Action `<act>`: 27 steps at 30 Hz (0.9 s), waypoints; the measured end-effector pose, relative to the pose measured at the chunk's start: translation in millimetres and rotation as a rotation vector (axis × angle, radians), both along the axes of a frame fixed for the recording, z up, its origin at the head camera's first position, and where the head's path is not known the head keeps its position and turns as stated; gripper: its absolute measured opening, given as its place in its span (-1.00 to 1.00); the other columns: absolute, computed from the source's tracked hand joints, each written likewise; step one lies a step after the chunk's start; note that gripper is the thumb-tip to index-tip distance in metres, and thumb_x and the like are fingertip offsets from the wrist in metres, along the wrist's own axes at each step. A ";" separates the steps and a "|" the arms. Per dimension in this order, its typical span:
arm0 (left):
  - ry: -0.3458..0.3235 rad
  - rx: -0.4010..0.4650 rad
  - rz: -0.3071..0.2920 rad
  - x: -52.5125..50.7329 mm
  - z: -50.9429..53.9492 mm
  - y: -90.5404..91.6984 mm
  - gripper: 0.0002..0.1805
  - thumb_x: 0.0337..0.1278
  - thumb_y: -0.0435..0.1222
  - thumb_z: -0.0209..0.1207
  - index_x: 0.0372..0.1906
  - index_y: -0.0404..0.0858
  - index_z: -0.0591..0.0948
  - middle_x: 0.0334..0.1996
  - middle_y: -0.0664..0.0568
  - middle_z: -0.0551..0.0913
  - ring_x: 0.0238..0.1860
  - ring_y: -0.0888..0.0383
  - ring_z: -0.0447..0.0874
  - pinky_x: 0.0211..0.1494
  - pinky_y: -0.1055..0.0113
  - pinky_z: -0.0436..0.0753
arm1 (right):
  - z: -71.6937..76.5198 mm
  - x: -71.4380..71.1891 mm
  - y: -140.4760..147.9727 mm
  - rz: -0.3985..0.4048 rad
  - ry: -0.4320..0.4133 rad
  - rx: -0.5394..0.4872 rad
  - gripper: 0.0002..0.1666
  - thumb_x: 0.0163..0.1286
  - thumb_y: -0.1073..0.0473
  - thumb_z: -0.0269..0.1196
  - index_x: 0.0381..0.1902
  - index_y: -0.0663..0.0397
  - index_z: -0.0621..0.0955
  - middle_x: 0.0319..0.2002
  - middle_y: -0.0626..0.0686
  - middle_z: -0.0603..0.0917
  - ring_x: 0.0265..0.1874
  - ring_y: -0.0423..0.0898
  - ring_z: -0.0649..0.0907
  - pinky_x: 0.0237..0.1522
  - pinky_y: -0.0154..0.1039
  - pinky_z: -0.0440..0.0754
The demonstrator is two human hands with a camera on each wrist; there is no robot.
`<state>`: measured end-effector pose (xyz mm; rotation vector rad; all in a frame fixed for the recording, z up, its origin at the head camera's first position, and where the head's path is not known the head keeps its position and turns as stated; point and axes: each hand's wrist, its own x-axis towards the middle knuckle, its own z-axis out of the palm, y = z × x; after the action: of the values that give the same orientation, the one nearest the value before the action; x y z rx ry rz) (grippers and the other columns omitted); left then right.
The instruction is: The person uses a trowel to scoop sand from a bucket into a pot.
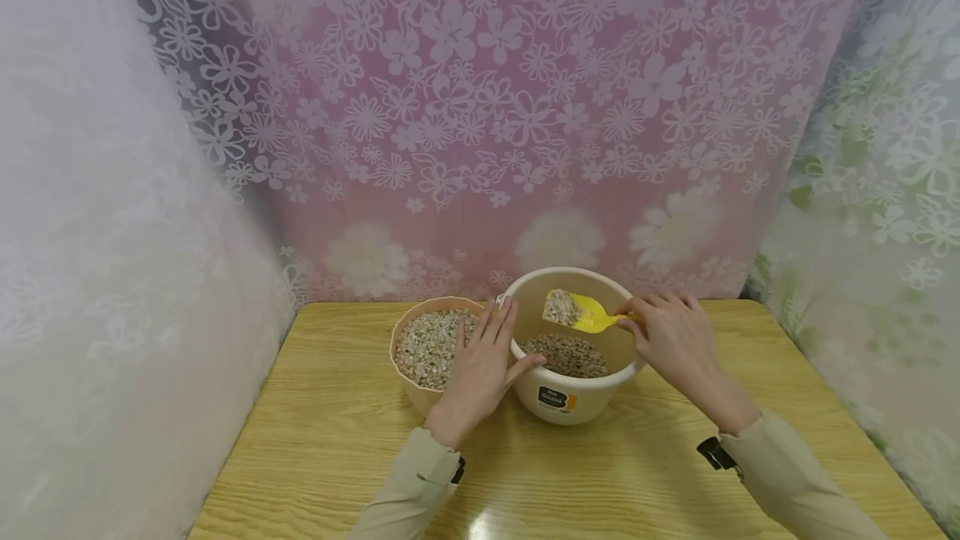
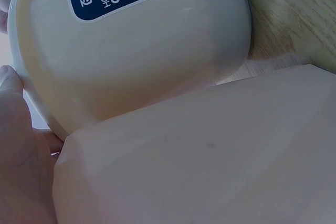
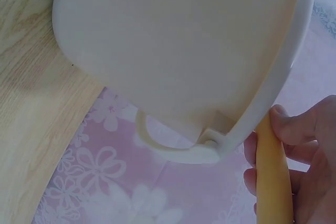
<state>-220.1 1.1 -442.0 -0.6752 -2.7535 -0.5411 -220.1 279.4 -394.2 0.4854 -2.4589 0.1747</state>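
Note:
My right hand (image 1: pixel 675 340) grips the handle of a yellow scoop (image 1: pixel 594 315), also gripped by the yellow handle (image 3: pixel 273 177) in the right wrist view. Pale flakes (image 1: pixel 560 307) lie in the scoop, which is over the inside of a cream bucket (image 1: pixel 577 401). Darker brown flakes (image 1: pixel 567 355) cover the bucket's bottom. My left hand (image 1: pixel 480 365), fingers extended, rests between the two containers, its thumb at the bucket's rim. Left of it, a peach bowl (image 1: pixel 397 361) is filled with pale flakes (image 1: pixel 431 348), partly hidden by that hand.
Both containers stand on a wood-grain table (image 1: pixel 337 440). A pink flowered curtain (image 1: pixel 480 148) hangs close behind them, with pale sheets at either side. The bucket's handle (image 3: pixel 173 153) hangs down its side in the right wrist view.

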 end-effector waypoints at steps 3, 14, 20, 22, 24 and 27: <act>-0.002 -0.007 0.005 -0.7 0.9 -1.3 0.01 0.34 0.39 -0.22 0.65 -0.19 0.02 0.64 0.00 -0.02 0.64 0.06 -0.24 0.58 -0.27 -0.11 | -0.7 0.9 -0.6 0.004 0.006 -0.003 -0.90 0.23 0.15 0.46 -0.28 -0.02 0.78 -0.36 0.07 0.78 -0.29 0.12 0.65 -0.30 -0.02 0.42; -0.009 0.033 0.032 -0.1 9.0 -30.6 -0.02 0.37 0.29 -0.03 0.66 -0.14 -0.04 0.64 0.04 -0.06 0.64 0.01 -0.25 0.57 -0.28 -0.12 | -0.6 3.4 -3.4 0.004 -0.008 -0.001 -0.90 0.24 0.13 0.46 -0.28 -0.04 0.77 -0.35 0.06 0.76 -0.29 0.10 0.63 -0.30 -0.02 0.40; 0.003 0.081 0.108 2.8 10.4 -72.2 -0.03 0.35 0.20 0.11 0.64 -0.18 0.03 0.62 -0.06 0.05 0.62 -0.12 -0.11 0.55 -0.34 -0.11 | -1.7 6.1 -3.5 -0.005 -0.026 -0.007 -0.89 0.24 0.14 0.46 -0.26 -0.03 0.78 -0.32 0.07 0.78 -0.26 0.11 0.64 -0.25 0.01 0.43; -0.010 0.101 0.135 4.0 7.5 -87.5 -0.04 0.36 0.19 0.11 0.64 -0.19 0.05 0.61 -0.09 0.08 0.62 -0.13 -0.12 0.55 -0.34 -0.15 | -2.0 7.5 -2.8 -0.011 -0.040 -0.017 -0.89 0.26 0.14 0.45 -0.25 -0.03 0.78 -0.28 0.09 0.79 -0.20 0.13 0.66 -0.18 0.06 0.46; -0.026 0.106 0.164 4.9 2.9 -101.3 -0.05 0.37 0.19 0.09 0.64 -0.18 0.03 0.61 -0.09 0.08 0.63 -0.12 -0.16 0.55 -0.34 -0.20 | -2.3 8.6 -1.8 -0.017 -0.052 -0.026 -0.88 0.27 0.14 0.44 -0.24 -0.03 0.78 -0.25 0.10 0.79 -0.15 0.15 0.66 -0.12 0.11 0.47; -0.029 0.091 0.197 7.0 -3.6 -115.6 -0.04 0.37 0.19 0.11 0.63 -0.22 0.06 0.60 -0.11 0.09 0.63 -0.12 -0.18 0.54 -0.37 -0.19 | -2.1 9.8 -0.9 -0.026 -0.056 -0.039 -0.88 0.27 0.13 0.44 -0.23 -0.03 0.79 -0.23 0.10 0.79 -0.14 0.14 0.66 -0.10 0.12 0.48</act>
<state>-213.0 -114.5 -445.5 -0.3722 -2.7610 -0.6313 -210.4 278.5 -396.3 0.4369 -2.5101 0.2279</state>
